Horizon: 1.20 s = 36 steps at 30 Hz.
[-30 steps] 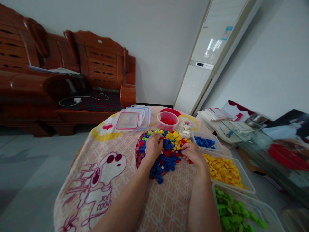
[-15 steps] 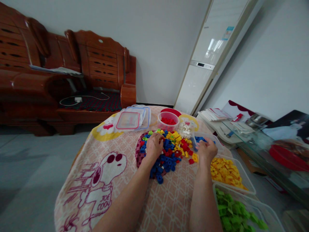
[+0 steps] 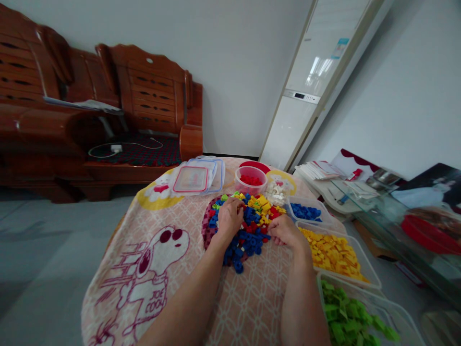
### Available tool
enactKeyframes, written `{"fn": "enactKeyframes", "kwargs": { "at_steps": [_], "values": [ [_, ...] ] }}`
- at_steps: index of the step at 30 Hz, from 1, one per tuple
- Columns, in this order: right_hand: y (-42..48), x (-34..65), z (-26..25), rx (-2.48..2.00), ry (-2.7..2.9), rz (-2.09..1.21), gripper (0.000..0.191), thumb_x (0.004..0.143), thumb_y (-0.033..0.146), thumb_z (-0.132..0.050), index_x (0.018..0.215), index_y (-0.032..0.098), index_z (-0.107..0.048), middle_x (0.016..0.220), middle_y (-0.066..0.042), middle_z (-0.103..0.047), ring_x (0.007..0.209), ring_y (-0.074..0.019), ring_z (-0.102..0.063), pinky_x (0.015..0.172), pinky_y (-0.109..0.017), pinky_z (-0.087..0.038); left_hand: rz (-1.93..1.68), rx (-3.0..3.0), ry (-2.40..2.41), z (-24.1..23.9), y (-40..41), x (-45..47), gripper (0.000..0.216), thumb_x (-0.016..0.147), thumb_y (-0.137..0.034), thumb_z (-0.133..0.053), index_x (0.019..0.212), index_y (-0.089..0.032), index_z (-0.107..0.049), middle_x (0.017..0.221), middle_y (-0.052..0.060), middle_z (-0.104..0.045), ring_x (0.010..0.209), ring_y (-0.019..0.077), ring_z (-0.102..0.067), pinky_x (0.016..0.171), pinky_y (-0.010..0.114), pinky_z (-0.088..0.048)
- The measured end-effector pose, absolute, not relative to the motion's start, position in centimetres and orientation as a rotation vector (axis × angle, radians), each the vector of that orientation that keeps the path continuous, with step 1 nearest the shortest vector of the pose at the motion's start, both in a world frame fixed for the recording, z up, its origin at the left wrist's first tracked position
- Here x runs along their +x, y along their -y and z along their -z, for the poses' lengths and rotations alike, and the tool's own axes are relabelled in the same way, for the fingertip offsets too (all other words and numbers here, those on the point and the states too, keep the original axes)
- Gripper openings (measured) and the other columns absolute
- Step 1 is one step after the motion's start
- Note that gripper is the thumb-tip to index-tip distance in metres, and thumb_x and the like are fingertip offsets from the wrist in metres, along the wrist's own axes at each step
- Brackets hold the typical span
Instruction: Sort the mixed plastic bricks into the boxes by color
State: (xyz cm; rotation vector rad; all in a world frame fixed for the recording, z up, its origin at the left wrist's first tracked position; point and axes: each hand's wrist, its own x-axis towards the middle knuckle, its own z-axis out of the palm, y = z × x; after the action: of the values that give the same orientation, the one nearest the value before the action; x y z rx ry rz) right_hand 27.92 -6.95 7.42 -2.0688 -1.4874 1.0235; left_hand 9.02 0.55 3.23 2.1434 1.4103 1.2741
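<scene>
A heap of mixed blue, red, yellow and green plastic bricks (image 3: 252, 226) lies on a pink cartoon-print cloth (image 3: 151, 269) that covers the table. My left hand (image 3: 229, 217) rests on the left side of the heap with its fingers curled down into the bricks. My right hand (image 3: 285, 230) lies on the heap's right edge, fingers bent and pinched among red and blue pieces. What either hand holds is hidden by the fingers.
To the right stand clear tubs of blue bricks (image 3: 305, 211), yellow bricks (image 3: 333, 252) and green bricks (image 3: 351, 319). Behind the heap are a round tub of red bricks (image 3: 250, 180), white pieces (image 3: 275, 191) and stacked lids (image 3: 194, 179). A wooden sofa (image 3: 108, 120) and a glass table (image 3: 396, 216) flank the table.
My right hand went right, over the tub of blue bricks, and has come back to the heap's right edge. My left hand has stayed on the heap.
</scene>
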Motion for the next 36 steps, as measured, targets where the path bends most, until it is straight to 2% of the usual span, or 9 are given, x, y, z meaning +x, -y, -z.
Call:
{"fn": "enactKeyframes", "kwargs": {
  "at_steps": [4, 10, 14, 23, 29, 32, 36],
  "values": [
    [7.0, 27.3, -7.2, -2.104, 1.583, -1.087, 0.012, 0.061, 0.007, -0.057, 0.056, 0.017, -0.060, 0.040, 0.003, -0.055, 0.034, -0.0119, -0.054, 0.036, -0.017, -0.037, -1.264, 2.142, -1.415, -3.3, -0.5, 9.0, 0.019, 0.079, -0.013, -0.054, 0.088, -0.021, -0.068, 0.100, 0.005, -0.066, 0.095, 0.0187, -0.060, 0.087, 0.030, -0.048],
    [6.8, 26.9, -6.7, -2.219, 1.577, -0.878, 0.017, 0.054, 0.003, -0.061, 0.051, 0.019, -0.056, 0.033, 0.003, -0.051, 0.028, -0.0104, -0.047, 0.037, -0.017, -0.035, -1.253, 2.136, -1.425, -3.2, -0.6, 9.0, 0.018, 0.079, -0.014, -0.055, 0.089, -0.021, -0.069, 0.100, 0.005, -0.066, 0.096, 0.0191, -0.060, 0.087, 0.031, -0.048],
    [6.8, 27.3, -6.5, -2.158, 1.564, -0.929, 0.012, 0.058, 0.007, -0.060, 0.057, 0.019, -0.057, 0.038, 0.003, -0.055, 0.033, -0.0119, -0.053, 0.038, -0.017, -0.036, -1.263, 2.138, -1.409, -3.2, -0.6, 9.0, 0.018, 0.080, -0.013, -0.055, 0.090, -0.020, -0.068, 0.099, 0.005, -0.066, 0.096, 0.0185, -0.060, 0.088, 0.030, -0.048],
    [6.9, 28.3, -7.3, -2.039, 1.470, -0.810, 0.008, 0.064, 0.012, -0.057, 0.068, 0.018, -0.061, 0.044, 0.003, -0.059, 0.041, -0.0124, -0.058, 0.039, -0.016, -0.036, -1.260, 2.137, -1.414, -3.4, -0.4, 9.0, 0.017, 0.079, -0.012, -0.055, 0.088, -0.019, -0.068, 0.099, 0.005, -0.066, 0.095, 0.0191, -0.061, 0.087, 0.031, -0.048],
    [6.9, 29.7, -7.4, -1.973, 1.324, -0.567, 0.006, 0.064, 0.019, -0.057, 0.067, 0.018, -0.062, 0.049, 0.001, -0.062, 0.047, -0.0140, -0.061, 0.046, -0.020, -0.044, -1.269, 2.131, -1.414, -3.3, -0.5, 9.0, 0.017, 0.079, -0.013, -0.055, 0.087, -0.020, -0.068, 0.099, 0.005, -0.066, 0.094, 0.0191, -0.061, 0.087, 0.031, -0.048],
    [6.7, 29.8, -7.9, -1.886, 1.144, -0.485, 0.012, 0.066, 0.024, -0.057, 0.074, 0.017, -0.063, 0.057, -0.002, -0.066, 0.052, -0.0173, -0.065, 0.048, -0.023, -0.050, -1.266, 2.132, -1.417, -3.4, -0.5, 9.0, 0.017, 0.078, -0.013, -0.056, 0.087, -0.021, -0.068, 0.098, 0.005, -0.066, 0.095, 0.0192, -0.061, 0.086, 0.031, -0.048],
    [6.4, 30.1, -7.8, -1.813, 0.918, -0.269, 0.027, 0.072, 0.030, -0.056, 0.092, 0.014, -0.065, 0.067, -0.006, -0.070, 0.060, -0.0205, -0.068, 0.053, -0.027, -0.054, -1.254, 2.138, -1.423, -3.2, -0.6, 9.0, 0.017, 0.079, -0.013, -0.055, 0.088, -0.021, -0.068, 0.100, 0.005, -0.066, 0.095, 0.0192, -0.061, 0.087, 0.031, -0.048]
  ]
}}
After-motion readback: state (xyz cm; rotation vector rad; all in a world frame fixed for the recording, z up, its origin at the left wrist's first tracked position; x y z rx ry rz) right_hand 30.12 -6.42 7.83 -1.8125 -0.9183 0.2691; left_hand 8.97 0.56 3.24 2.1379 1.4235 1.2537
